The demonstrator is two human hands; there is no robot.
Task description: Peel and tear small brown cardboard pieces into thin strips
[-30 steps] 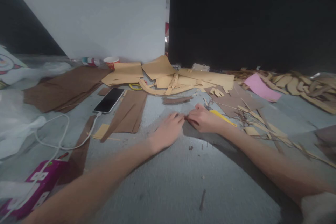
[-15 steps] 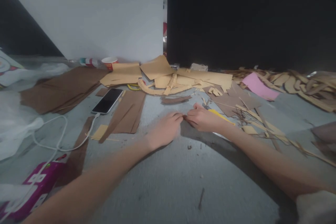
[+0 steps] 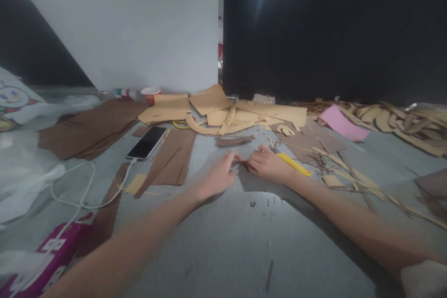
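Both hands meet on the grey tabletop (image 3: 223, 242) near its middle. My left hand (image 3: 218, 178) is curled, its fingertips pinching a small dark brown scrap (image 3: 240, 160) of cardboard. My right hand (image 3: 267, 164) is closed on the same scrap from the other side, fingertips almost touching the left ones. A yellow-handled tool (image 3: 294, 164) lies just right of my right hand, touching or under it. A short brown cardboard strip (image 3: 234, 140) lies just beyond the hands.
A phone (image 3: 147, 142) on a white cable (image 3: 84, 195) lies left of brown strips (image 3: 171, 158). Brown sheets (image 3: 87, 125) sit far left, tan cardboard pieces (image 3: 226, 111) at the back, a pink sheet (image 3: 340, 123) and slivers right. A magenta box (image 3: 52, 251) sits near left, a paper cup (image 3: 151, 93) behind.
The view tilted so everything sits slightly lower in frame. My hands stayed together on the scrap; the left fingers have turned more upright.
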